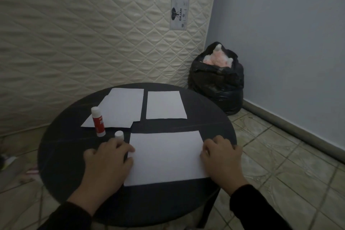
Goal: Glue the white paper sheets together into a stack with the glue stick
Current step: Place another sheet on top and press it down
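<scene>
Left hand (109, 157) lies on the left edge of the near sheet (166, 157), fingers loosely curled with tips on the paper; can't tell if it pinches the edge or just presses. Right hand (220, 158) covers the sheet's right edge, fingers bent over it, knuckles up; same doubt. Sheet lies flat on the round dark bench (61, 155), near its front.

A small white cap (119, 134) stands just past the left fingers, touching or nearly so. The glue stick (98, 121) stands upright beyond it, base on the bench, beside the left pile (121, 110) of overlapping sheets. A single sheet (165, 104) lies right of the pile, apart from it.

Risks, as I judge them: the left hand could knock the cap or tip the stick when it moves. Sliding the near sheet may skew it against the others, giving a crooked stack. If that cap belongs to the stick, the glue may dry. Dim light makes edges hard to align.

Writing: the mattress (74, 33) tag (179, 13) reads "GAJAH". The stick's red label is unreadable. A black bag (216, 80) sits in the corner.
</scene>
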